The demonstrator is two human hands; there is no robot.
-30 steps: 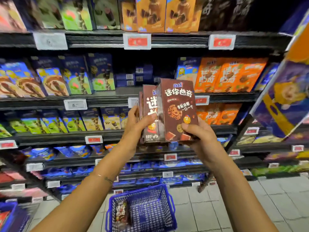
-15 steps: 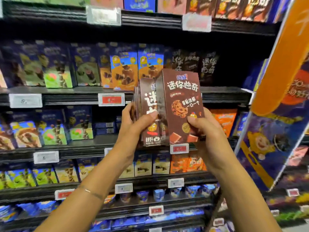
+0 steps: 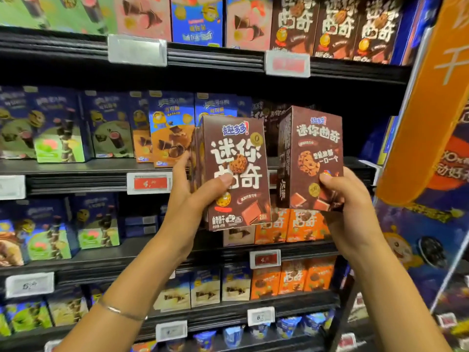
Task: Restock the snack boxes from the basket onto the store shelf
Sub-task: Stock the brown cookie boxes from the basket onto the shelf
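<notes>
at far left the store shelf (image 3: pixel 76 180) carries rows of blue-and-green boxes (image 3: pixel 61 138) on its middle tier, with a red price tag (image 3: pixel 149 182) clipped to the shelf edge further along. a thin bracelet (image 3: pixel 119 311) sits on the left wrist, low in the view. the left grip (image 3: pixel 187 191) is raised in front of the middle tier and clamped round the left brown snack box (image 3: pixel 238 158), with the thumb across the printed front and the fingers wrapped behind its left side. that box is upright, front toward the camera, held in the air and not touching the shelf. a sliver of brown card shows just behind its left edge, possibly another box in the same grip, though the view is too poor to be sure. just to the right, with a narrow gap between the two, the right grip (image 3: pixel 347 199) clasps the right brown snack box (image 3: pixel 314 158) by its lower right corner, thumb on the front. this box is upright and turned a little so one side panel shows, and it too is in the air before the middle tier. behind both, in the shadowed shelf space, stand dark brown boxes (image 3: pixel 264 115) with similar print. orange boxes (image 3: pixel 304 226) fill the tier below. at far right hangs an orange and blue banner (image 3: pixel 429 118).
</notes>
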